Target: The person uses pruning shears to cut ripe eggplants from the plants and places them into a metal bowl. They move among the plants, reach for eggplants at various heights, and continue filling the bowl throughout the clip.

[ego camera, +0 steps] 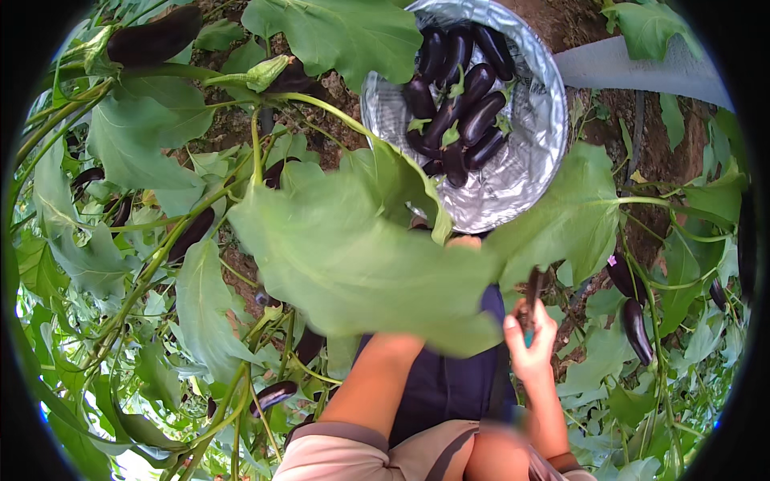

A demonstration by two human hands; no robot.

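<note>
My left forearm (373,379) reaches up beneath a large, blurred eggplant leaf (373,258), which hides most or all of my left hand. A small patch of skin (464,242) shows at the near rim of the basket; I cannot tell whether it belongs to that hand. On the right, my right hand (532,340) grips a small hand tool (533,291), apparently pruning shears, with a dark upper end and a bit of teal at the handle. Ahead stands a round basket (511,198) with a crinkled silvery lining. Several glossy dark eggplants (475,114) lie heaped inside, some with green calyxes.
Eggplant plants crowd both sides. A large eggplant (155,37) hangs at upper left, another (192,234) lower down. More fruit (636,330) hangs at right near a pink flower (612,260). A pale strip (640,69) stretches right from the basket over brown soil (571,21).
</note>
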